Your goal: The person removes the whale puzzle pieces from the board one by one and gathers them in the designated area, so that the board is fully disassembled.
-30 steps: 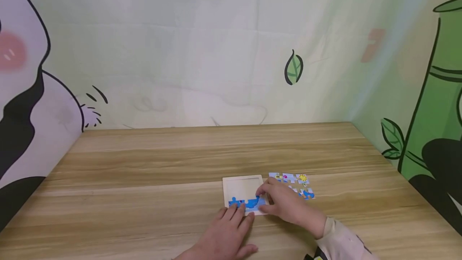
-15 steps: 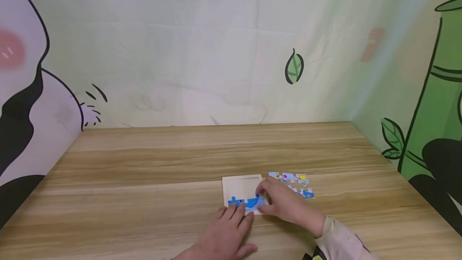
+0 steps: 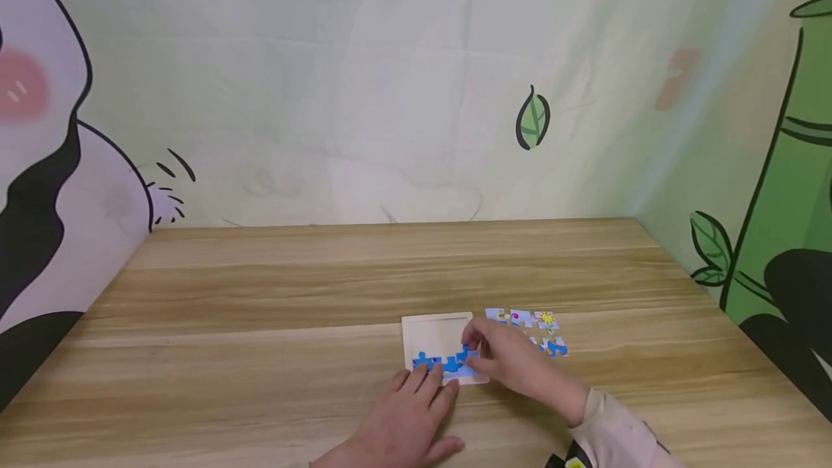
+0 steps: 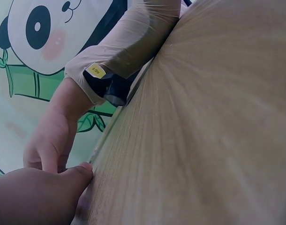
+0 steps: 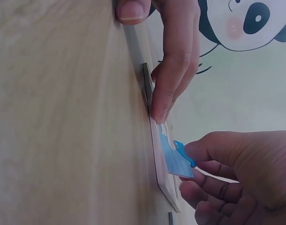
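Observation:
A pale wooden puzzle tray (image 3: pixel 408 338) lies on the table with a row of blue jigsaw pieces (image 3: pixel 425 362) along its near side. My left hand (image 3: pixel 403 421) rests on the tray's near edge, its fingers extended over the lowest pieces. At the row's right end, my right hand (image 3: pixel 516 360) pinches a blue puzzle piece (image 5: pixel 178 161) between thumb and fingers. The right wrist view shows this piece tilted up from the tray; its lower edge is near the tray rim. My fingers hide part of it. In the left wrist view the puzzle is out of sight.
Several loose puzzle pieces (image 3: pixel 546 320) lie right of the tray, partly behind my right hand. The wooden table (image 3: pixel 260 309) extends around them. A wall (image 3: pixel 292 128) printed with leaves, a panda and bamboo stands behind and at the sides.
The right-end piece has been raised and tilted by my right hand, and a break now shows between it and its neighbour. My left hand stays in place.

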### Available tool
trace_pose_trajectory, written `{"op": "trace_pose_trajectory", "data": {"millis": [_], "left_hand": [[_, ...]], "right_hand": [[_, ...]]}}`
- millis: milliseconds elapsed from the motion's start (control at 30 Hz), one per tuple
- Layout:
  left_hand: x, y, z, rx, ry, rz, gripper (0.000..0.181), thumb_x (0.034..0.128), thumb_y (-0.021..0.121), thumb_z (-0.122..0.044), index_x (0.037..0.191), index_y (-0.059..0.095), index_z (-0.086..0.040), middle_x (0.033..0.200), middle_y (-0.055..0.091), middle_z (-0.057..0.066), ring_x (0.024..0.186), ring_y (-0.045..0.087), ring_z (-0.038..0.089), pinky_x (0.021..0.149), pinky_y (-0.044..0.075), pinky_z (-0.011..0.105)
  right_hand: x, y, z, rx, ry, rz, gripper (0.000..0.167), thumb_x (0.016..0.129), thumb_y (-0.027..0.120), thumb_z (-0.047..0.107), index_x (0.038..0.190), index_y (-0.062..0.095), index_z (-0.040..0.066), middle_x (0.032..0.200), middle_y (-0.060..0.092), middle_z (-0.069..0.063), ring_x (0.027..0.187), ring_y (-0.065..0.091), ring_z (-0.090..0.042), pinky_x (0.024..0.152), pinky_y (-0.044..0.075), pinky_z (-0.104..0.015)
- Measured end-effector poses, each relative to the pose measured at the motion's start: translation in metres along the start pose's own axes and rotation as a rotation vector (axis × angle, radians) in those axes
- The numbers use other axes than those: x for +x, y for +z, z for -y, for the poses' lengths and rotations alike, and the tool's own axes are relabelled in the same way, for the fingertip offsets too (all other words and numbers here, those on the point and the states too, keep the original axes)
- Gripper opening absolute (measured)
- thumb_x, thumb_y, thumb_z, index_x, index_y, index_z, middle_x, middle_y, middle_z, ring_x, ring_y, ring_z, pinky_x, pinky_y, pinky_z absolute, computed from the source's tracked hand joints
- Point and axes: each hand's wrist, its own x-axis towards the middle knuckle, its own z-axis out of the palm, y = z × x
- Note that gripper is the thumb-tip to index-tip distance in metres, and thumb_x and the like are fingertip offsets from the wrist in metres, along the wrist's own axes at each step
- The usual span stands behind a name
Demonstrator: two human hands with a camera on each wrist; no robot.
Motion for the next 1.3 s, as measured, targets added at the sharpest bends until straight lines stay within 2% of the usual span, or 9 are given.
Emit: {"op": "trace_pose_trajectory", "data": {"millis": [233, 500, 733, 1133, 1300], "left_hand": [[0.001, -0.002, 0.001, -0.071, -0.006, 0.082, 0.067, 0.0957, 0.032, -0.064, 0.137, 0.05, -0.014, 0.141, 0.052, 0.011, 0.128, 0.05, 0.026, 0.102, 0.045, 0.043], [0.0, 0.0, 0.002, -0.069, -0.003, 0.053, 0.067, 0.0961, 0.033, -0.063, 0.138, 0.049, -0.014, 0.141, 0.052, 0.012, 0.128, 0.05, 0.027, 0.102, 0.046, 0.043], [0.0, -0.002, 0.001, -0.081, -0.006, 0.085, 0.067, 0.096, 0.032, -0.063, 0.139, 0.047, -0.014, 0.141, 0.051, 0.011, 0.129, 0.049, 0.026, 0.103, 0.044, 0.043], [0.0, -0.002, 0.001, -0.08, -0.015, 0.074, 0.066, 0.0959, 0.034, -0.063, 0.138, 0.048, -0.015, 0.141, 0.051, 0.011, 0.128, 0.049, 0.026, 0.103, 0.044, 0.042], [0.0, -0.003, 0.001, -0.099, -0.023, 0.106, 0.067, 0.0958, 0.033, -0.063, 0.14, 0.047, -0.015, 0.143, 0.05, 0.011, 0.13, 0.048, 0.026, 0.104, 0.043, 0.043]], "right_hand": [[0.0, -0.003, -0.005, 0.035, -0.017, -0.016, 0.007, 0.089, 0.064, 0.004, 0.09, 0.061, 0.01, 0.079, 0.062, 0.004, 0.074, 0.054, -0.002, 0.068, 0.048, -0.019], [0.002, -0.011, -0.008, 0.05, -0.02, -0.028, 0.007, 0.088, 0.064, 0.004, 0.089, 0.062, 0.01, 0.078, 0.063, 0.004, 0.072, 0.054, -0.001, 0.067, 0.05, -0.019], [-0.002, -0.023, -0.007, 0.078, 0.007, -0.022, 0.006, 0.088, 0.063, 0.002, 0.09, 0.062, 0.008, 0.081, 0.063, 0.002, 0.075, 0.055, -0.005, 0.068, 0.05, -0.019], [-0.01, -0.042, -0.014, 0.064, 0.021, 0.01, 0.004, 0.09, 0.063, 0.005, 0.093, 0.062, 0.008, 0.084, 0.064, 0.001, 0.077, 0.055, -0.005, 0.068, 0.05, -0.019], [-0.016, -0.05, -0.019, 0.077, 0.039, 0.023, 0.005, 0.091, 0.063, 0.007, 0.095, 0.062, 0.006, 0.085, 0.064, 0.0, 0.075, 0.054, -0.005, 0.066, 0.049, -0.02]]}}
